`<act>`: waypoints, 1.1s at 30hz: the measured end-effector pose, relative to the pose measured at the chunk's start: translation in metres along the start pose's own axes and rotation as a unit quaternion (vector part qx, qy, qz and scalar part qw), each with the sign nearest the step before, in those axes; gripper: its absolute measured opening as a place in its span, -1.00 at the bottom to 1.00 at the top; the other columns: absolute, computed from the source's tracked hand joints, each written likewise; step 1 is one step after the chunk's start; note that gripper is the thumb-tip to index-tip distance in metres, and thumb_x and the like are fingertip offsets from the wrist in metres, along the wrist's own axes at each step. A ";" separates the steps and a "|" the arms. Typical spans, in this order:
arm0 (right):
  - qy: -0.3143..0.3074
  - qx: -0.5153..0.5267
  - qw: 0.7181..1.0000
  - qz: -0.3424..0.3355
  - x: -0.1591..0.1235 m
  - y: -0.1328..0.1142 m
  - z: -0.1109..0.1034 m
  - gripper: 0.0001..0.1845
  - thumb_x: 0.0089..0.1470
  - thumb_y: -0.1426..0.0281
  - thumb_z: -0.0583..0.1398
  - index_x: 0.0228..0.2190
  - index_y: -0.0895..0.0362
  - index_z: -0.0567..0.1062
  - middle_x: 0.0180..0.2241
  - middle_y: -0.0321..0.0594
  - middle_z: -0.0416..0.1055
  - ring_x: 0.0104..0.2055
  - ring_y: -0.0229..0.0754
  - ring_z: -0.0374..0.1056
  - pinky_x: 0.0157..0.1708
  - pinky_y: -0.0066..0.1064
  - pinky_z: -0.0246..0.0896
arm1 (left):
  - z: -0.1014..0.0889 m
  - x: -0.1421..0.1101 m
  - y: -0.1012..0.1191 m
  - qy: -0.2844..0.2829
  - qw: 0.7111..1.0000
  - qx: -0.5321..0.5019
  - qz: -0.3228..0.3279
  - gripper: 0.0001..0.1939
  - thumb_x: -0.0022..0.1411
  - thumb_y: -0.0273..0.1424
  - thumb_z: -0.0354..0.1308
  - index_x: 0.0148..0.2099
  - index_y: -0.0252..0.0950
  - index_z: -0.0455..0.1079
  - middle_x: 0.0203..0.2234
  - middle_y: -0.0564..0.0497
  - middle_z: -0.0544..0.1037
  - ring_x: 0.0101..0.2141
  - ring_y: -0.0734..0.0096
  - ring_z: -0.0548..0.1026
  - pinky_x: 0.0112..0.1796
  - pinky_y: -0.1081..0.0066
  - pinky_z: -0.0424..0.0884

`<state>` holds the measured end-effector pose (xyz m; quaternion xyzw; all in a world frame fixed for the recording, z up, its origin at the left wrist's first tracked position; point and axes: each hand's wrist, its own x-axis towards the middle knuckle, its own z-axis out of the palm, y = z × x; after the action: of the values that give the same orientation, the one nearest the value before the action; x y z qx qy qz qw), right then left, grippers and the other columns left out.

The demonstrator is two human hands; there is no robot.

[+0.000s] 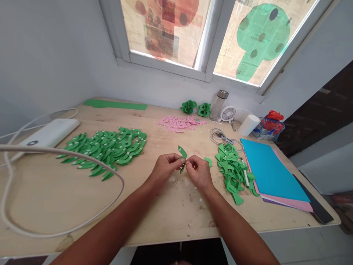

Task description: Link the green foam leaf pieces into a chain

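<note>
A curved green cutout (182, 151), paper or thin foam, with a small white square near its upper tip, is pinched between the thumb and fingers of my left hand (168, 165). My right hand (199, 170) meets it at its right edge, thumb and forefinger pressed together; what lies between those fingertips is too small to tell. To the left spreads a large pile of green cutouts (106, 149) bearing white squares. A looser heap of green pieces (231, 169) lies to the right, and a single green piece (208, 161) sits just beyond my right hand.
Pink cutouts (180, 123) and green paper balls (188, 106) lie toward the wall, near a bottle (219, 105) and small fan (228, 113). Coloured sheets (273, 167) are stacked right, beside a white pen (245, 173). A white cable (91, 160) loops across the left, near a white power bank (51, 134).
</note>
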<state>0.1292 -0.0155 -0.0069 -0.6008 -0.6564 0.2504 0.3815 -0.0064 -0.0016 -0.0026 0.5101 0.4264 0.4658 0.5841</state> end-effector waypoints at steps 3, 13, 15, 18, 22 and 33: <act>0.000 0.009 1.000 0.005 0.001 0.001 0.000 -0.84 -0.09 0.39 0.08 -0.60 0.13 0.39 -0.63 -0.36 0.31 -0.59 -0.33 0.16 -0.56 -0.52 0.00 | 0.000 0.000 0.000 -0.001 1.000 0.002 0.000 -0.78 -0.06 -0.28 0.22 -0.56 -0.34 0.41 -0.67 0.08 0.39 -0.56 0.50 0.31 -0.48 0.48 0.25; -0.002 0.040 0.999 0.009 0.000 0.002 0.001 -0.80 -0.05 0.35 0.08 -0.59 0.15 0.42 -0.62 -0.35 0.33 -0.58 -0.33 0.18 -0.55 -0.51 0.02 | 0.000 0.001 -0.002 -0.008 1.000 -0.023 -0.004 -0.80 -0.05 -0.30 0.22 -0.56 -0.34 0.41 -0.67 0.09 0.39 -0.56 0.51 0.31 -0.46 0.48 0.25; -0.003 0.043 0.999 0.011 0.000 0.002 0.001 -0.80 -0.05 0.33 0.09 -0.59 0.15 0.42 -0.62 -0.35 0.33 -0.58 -0.33 0.17 -0.56 -0.51 0.02 | 0.000 0.001 -0.001 -0.010 1.000 -0.027 -0.004 -0.81 -0.05 -0.32 0.22 -0.56 -0.33 0.40 -0.67 0.10 0.39 -0.56 0.52 0.30 -0.46 0.48 0.24; -0.002 0.050 0.999 0.016 0.000 0.003 0.002 -0.82 -0.07 0.35 0.10 -0.60 0.15 0.40 -0.63 -0.36 0.31 -0.59 -0.34 0.15 -0.57 -0.51 0.01 | 0.000 0.001 -0.001 -0.009 0.999 -0.031 -0.006 -0.82 -0.05 -0.33 0.22 -0.57 -0.33 0.40 -0.68 0.10 0.39 -0.57 0.53 0.30 -0.46 0.49 0.24; 0.001 0.060 0.998 0.016 0.001 0.005 0.003 -0.86 -0.09 0.38 0.10 -0.60 0.14 0.39 -0.63 -0.37 0.30 -0.59 -0.34 0.15 -0.57 -0.52 0.02 | -0.001 0.001 -0.002 -0.007 0.999 -0.040 -0.015 -0.81 -0.06 -0.31 0.23 -0.56 -0.34 0.41 -0.66 0.08 0.40 -0.56 0.52 0.31 -0.45 0.49 0.26; -0.089 0.146 0.984 -0.044 -0.001 -0.003 -0.006 -0.71 -0.01 0.34 0.07 -0.69 0.15 0.31 -0.68 -0.36 0.21 -0.58 -0.34 0.12 -0.53 -0.50 0.03 | -0.008 0.007 -0.005 0.032 0.996 -0.078 -0.040 -0.73 -0.16 -0.23 0.30 -0.52 -0.35 0.40 -0.62 0.02 0.46 -0.53 0.44 0.40 -0.41 0.41 0.36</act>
<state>0.1321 -0.0173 -0.0012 -0.4841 -0.6701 0.3788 0.4160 -0.0120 0.0069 -0.0091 0.4303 0.4277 0.4900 0.6260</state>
